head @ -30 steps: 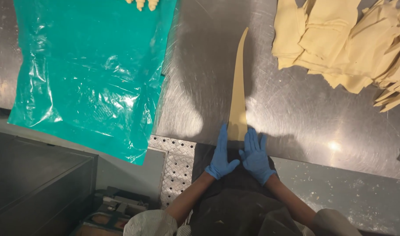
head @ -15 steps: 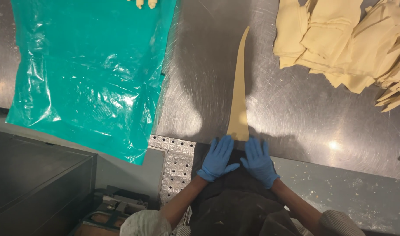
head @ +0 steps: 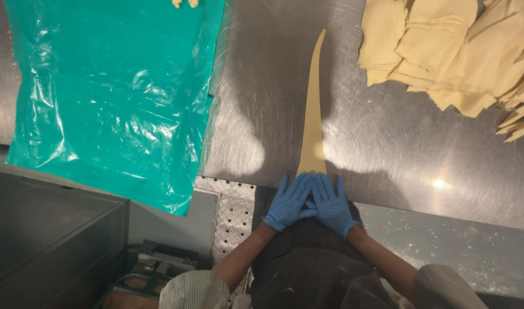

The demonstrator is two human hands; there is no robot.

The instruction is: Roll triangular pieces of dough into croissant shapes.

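Both gloved hands, left and right, lie flat, fingers spread, grip holding nothing, fingertips on the wide end of 1 long dough triangle at the steel worktop edge.

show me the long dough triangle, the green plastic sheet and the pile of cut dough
long dough triangle (head: 312, 123), head view, middle of the strip
green plastic sheet (head: 113, 97), head view, centre of the sheet
pile of cut dough (head: 451, 51), head view, middle of the stack
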